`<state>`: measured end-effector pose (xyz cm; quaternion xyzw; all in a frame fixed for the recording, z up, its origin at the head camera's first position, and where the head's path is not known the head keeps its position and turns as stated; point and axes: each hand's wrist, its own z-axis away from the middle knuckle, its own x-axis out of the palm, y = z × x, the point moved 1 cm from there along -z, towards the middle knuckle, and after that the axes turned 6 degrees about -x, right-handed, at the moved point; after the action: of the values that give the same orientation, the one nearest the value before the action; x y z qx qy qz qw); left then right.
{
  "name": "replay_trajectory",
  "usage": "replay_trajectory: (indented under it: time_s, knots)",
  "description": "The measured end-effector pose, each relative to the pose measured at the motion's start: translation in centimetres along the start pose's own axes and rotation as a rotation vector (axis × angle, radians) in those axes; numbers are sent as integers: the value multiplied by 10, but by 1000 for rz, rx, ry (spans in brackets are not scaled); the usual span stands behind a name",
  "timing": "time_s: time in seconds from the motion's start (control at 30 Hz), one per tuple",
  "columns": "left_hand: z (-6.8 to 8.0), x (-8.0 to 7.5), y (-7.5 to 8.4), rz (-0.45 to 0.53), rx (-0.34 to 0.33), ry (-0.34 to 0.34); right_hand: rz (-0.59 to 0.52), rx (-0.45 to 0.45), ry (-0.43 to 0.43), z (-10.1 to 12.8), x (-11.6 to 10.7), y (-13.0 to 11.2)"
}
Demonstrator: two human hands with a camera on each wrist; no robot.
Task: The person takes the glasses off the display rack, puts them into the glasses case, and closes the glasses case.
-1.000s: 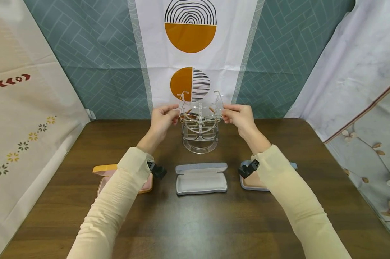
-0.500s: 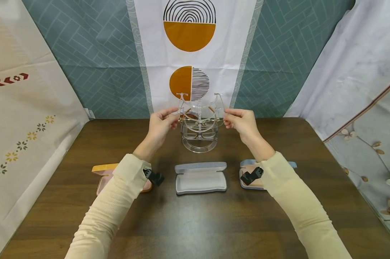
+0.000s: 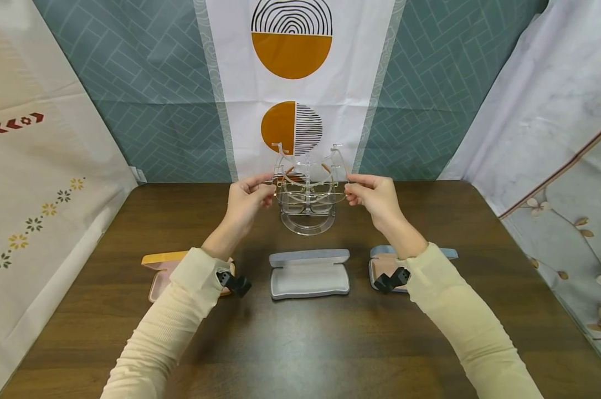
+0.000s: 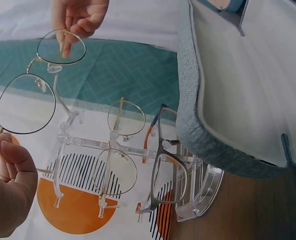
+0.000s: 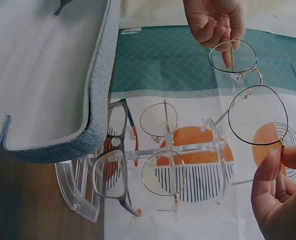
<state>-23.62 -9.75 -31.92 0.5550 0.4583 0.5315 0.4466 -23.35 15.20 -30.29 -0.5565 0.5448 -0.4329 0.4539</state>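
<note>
Black/gold specs [image 5: 260, 76], thin rd rims [image 5: 229, 114], clr lenses [image 5: 258, 115]

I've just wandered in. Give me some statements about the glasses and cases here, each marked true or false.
1. The left hand and right hand hold the same dark-rimmed glasses. True.
2. Every case is shut. False: the middle case stands open.
3. The clear stand bears a gold-rimmed pair and a gray pair. True.
4. The gold-rimmed pair sits lowest on the stand. False: the gray pair is lower.
5. The yellow case lies left of the middle case. True.
</note>
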Motion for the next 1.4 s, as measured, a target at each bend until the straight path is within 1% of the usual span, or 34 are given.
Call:
replay_trajectory:
  time_s: [0.27, 0.63, 0.87, 1.17, 1.4]
  knots:
    - [9, 0, -1, 9, 2, -11, 26, -39, 5, 11, -1, 0]
    - [24, -4, -4, 25, 26, -45, 14, -38, -23, 25, -1, 4]
    - [33, -5, -6, 46, 36, -62, 1, -45, -21, 33, 0, 4]
    - [48, -6, -9, 41, 45, -59, -38, -39, -21, 44, 1, 4]
    - [60, -7, -13, 63, 43, -46, -10, -45, -26, 53, 1, 3]
